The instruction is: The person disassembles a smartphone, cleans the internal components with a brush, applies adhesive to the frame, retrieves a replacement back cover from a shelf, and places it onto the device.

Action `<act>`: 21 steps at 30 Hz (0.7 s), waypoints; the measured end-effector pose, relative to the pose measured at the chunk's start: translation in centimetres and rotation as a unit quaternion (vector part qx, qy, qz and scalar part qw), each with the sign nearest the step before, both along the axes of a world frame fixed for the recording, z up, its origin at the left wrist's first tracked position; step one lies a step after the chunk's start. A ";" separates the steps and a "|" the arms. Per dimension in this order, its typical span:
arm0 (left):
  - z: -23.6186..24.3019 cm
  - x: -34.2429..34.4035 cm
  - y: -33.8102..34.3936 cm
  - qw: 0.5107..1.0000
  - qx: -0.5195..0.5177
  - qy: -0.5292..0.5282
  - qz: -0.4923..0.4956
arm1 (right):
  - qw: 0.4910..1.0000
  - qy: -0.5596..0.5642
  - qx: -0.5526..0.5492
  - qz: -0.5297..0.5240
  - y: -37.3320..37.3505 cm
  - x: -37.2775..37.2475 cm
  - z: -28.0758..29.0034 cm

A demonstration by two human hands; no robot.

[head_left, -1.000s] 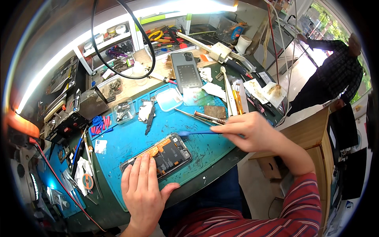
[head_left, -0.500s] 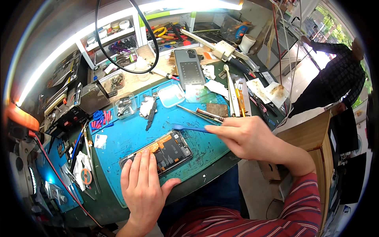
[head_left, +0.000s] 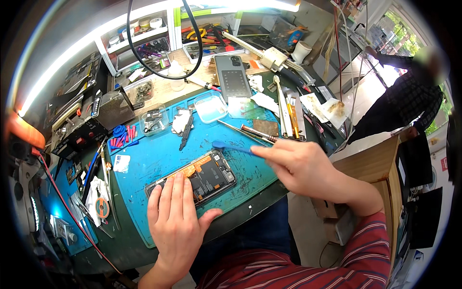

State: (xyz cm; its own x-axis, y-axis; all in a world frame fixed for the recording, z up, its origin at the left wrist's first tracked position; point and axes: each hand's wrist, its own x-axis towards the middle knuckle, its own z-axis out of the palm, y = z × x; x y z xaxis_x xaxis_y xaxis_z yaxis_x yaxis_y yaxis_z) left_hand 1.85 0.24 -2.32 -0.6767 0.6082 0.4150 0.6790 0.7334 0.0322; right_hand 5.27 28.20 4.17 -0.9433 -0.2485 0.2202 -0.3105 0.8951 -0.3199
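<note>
My left hand [head_left: 178, 226] lies with fingers extended across the left part of an opened phone [head_left: 211, 176], whose black battery and orange flex cable show. The phone rests on a blue mat [head_left: 130, 192]. My right hand [head_left: 301, 168] grips a blue brush [head_left: 233, 147], its head just above the phone's upper right end. Beyond them lie thin metal tools [head_left: 240, 132], a brown-handled tool [head_left: 255, 132], a clear lidded box [head_left: 210, 107] and a dark strip part [head_left: 186, 132].
A grey phone back [head_left: 232, 77] lies behind. Tools and an orange solder spool [head_left: 102, 208] crowd the left, near a metal machine [head_left: 113, 111]. A black cable loop [head_left: 192, 58] hangs above. A person in dark clothes [head_left: 404, 96] stands beyond the bench at right.
The brush in my right hand has moved slightly up from beside the phone's end. My left hand stays on the phone. The view has shifted a little.
</note>
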 end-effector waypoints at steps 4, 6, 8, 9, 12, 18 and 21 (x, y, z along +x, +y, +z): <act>-0.3 0.2 -0.4 1.000 -0.004 0.001 0.012 | 0.999 -0.038 0.002 -0.039 0.9 0.8 2.2; 0.0 0.1 0.0 1.000 0.006 -0.004 0.000 | 0.999 -0.001 -0.018 -0.033 0.1 0.5 1.3; 0.1 0.3 -0.1 0.999 0.019 -0.029 -0.003 | 1.000 -0.003 0.000 -0.009 -0.5 0.4 -0.2; 0.0 0.2 -0.3 1.000 0.015 -0.016 0.000 | 0.999 -0.034 0.013 -0.007 -0.5 0.7 0.6; -0.2 0.1 -0.4 1.000 0.007 0.005 0.006 | 0.997 -0.050 -0.001 -0.054 0.2 1.6 2.9; -0.3 0.1 -0.4 1.000 0.018 0.007 0.001 | 0.998 -0.045 -0.023 -0.032 1.1 1.3 0.7; -0.2 0.1 -0.3 1.000 0.020 0.008 0.001 | 0.997 -0.041 -0.053 -0.039 1.8 1.5 1.1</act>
